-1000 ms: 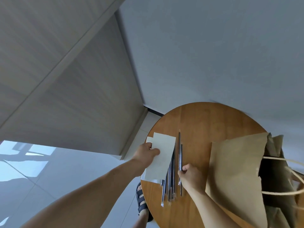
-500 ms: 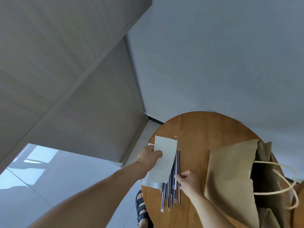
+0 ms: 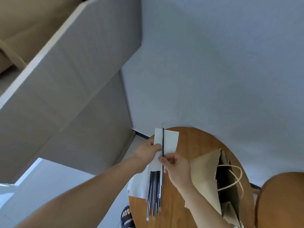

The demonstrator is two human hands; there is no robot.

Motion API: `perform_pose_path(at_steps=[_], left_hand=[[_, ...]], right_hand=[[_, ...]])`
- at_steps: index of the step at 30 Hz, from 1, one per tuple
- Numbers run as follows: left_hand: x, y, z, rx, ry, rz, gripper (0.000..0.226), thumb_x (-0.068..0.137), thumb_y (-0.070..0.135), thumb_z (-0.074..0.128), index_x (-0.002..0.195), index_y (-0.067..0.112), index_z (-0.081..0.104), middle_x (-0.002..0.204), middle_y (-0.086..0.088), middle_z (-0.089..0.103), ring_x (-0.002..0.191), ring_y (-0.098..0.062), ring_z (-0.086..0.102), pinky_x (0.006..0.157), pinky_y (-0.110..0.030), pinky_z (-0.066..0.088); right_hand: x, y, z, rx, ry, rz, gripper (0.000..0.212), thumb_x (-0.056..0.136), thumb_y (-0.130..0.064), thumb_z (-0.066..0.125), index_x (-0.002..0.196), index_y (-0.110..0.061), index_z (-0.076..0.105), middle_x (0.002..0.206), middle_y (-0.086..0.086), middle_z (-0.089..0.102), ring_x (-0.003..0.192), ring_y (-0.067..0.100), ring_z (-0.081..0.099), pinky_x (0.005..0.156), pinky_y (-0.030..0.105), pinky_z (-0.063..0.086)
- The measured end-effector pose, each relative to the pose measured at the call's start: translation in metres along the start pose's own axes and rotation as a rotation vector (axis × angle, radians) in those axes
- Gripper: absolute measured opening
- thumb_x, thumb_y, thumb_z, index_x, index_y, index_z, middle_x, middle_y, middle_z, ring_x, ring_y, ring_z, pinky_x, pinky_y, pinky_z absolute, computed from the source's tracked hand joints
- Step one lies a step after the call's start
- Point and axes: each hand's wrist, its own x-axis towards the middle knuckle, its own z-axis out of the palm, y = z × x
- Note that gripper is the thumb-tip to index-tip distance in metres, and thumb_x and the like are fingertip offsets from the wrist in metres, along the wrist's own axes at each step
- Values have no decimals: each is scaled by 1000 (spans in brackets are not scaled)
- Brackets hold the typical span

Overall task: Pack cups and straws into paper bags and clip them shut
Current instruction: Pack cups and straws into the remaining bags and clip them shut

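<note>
Right hand point(image 3: 176, 168) is pinching 1 straw point(image 3: 163, 142) left of the paper bag point(image 3: 204, 175), left hand point(image 3: 146, 151) gripping the white sheet point(image 3: 171, 140) behind that straw; I'd be feeding it end-first into the bag mouth.

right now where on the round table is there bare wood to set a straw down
Bare wood shows on the table, far side, between the white paper in the left hand and the paper bag. A narrower strip lies near, between the straw pile and the right arm. It is crowded where the right hand pinches one straw.
</note>
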Motion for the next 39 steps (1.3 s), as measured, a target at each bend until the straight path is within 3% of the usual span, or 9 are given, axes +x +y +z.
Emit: perform_pose_path(at_steps=[2,6,15,19,26,28,33,36,39], left_hand=[[-6,14,3,-1,-24,42,31,90,16,61,64,29,72,66,10,68,61,-6,62,57,-20,47],[-15,38,7,3,29,128,25,89,30,69,84,6,70,77,0,72,70,-20,66,59,-31,52],[-27,66,46,41,-82,183,11,91,21,66,88,18,76,87,1,77,81,-21,74,72,-35,59],[-25,57,52,49,-114,157,14,89,21,64,96,18,75,93,-2,77,88,-25,73,79,-41,60],[-27,37,53,86,-178,106,39,66,29,64,103,18,70,97,-6,74,93,-27,71,83,-41,59],[-28,35,52,60,-183,92,41,66,29,64,105,16,70,100,-9,74,94,-28,71,85,-42,59],[-28,38,43,-72,-180,21,29,81,14,62,108,4,68,100,-15,73,94,-34,71,82,-42,58],[-28,41,37,-115,-136,-19,26,89,8,58,113,2,64,104,-16,72,94,-34,70,77,-39,57],[-26,45,31,-120,-109,-42,25,90,7,57,114,3,64,107,-16,72,95,-33,70,74,-38,57]], right_hand=[[-3,-14,-10,-44,23,-45,19,84,-24,77,69,-19,68,53,-1,64,49,8,59,58,15,46],[-9,-30,-33,-130,89,-63,18,83,-37,77,73,-25,67,66,-17,67,62,-1,62,58,10,43],[-3,-41,-72,-159,165,-137,19,82,-33,78,71,-26,64,65,-10,67,64,6,64,59,15,44],[-6,-28,-84,-223,79,-157,16,85,-30,75,76,-26,62,70,-8,65,67,6,62,63,19,46],[-6,-23,-94,-447,-61,-363,29,97,-32,46,70,-25,55,76,-7,48,76,9,49,66,26,38],[-7,-23,-92,-393,-76,-358,25,99,-28,50,76,-29,60,81,-13,49,80,7,50,67,19,41],[-8,-24,-85,-224,-15,-267,29,92,-25,67,65,-27,58,58,-14,54,57,2,50,58,16,40],[-8,-26,-80,-17,2,-153,15,84,-18,77,82,-20,62,68,-9,63,63,5,57,62,20,46],[-7,-27,-77,161,24,-71,27,78,-13,82,96,-16,63,76,0,67,69,14,61,65,28,49]])
